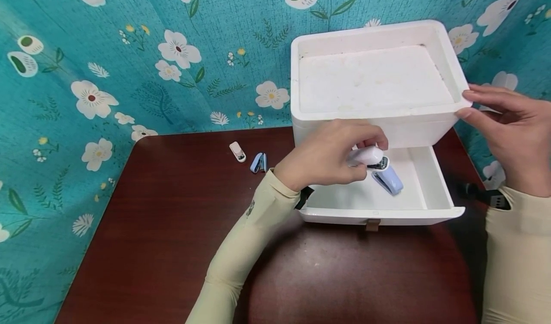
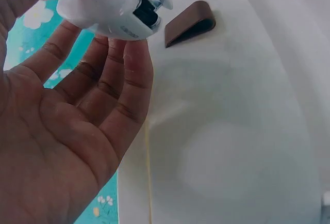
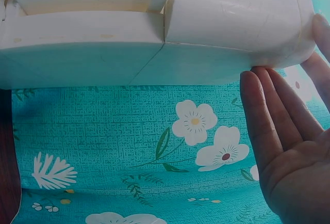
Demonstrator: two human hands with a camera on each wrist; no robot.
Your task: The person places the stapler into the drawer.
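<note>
My left hand pinches a small white stapler between thumb and fingers, over the pulled-out drawer. The stapler's metal parts show at the top of the left wrist view, above the curved fingers. Inside the drawer lies a light blue stapler, right below the white one and partly overlapped by it. At the right front corner of the white drawer box, my right hand grips the rim, thumb at the front and fingers along the side. The right wrist view has its fingertips against the box wall.
A small white stapler and a blue stapler lie on the dark wooden table, left of the box. A brown pull tab sticks out from the drawer front. Teal flowered cloth hangs behind the table.
</note>
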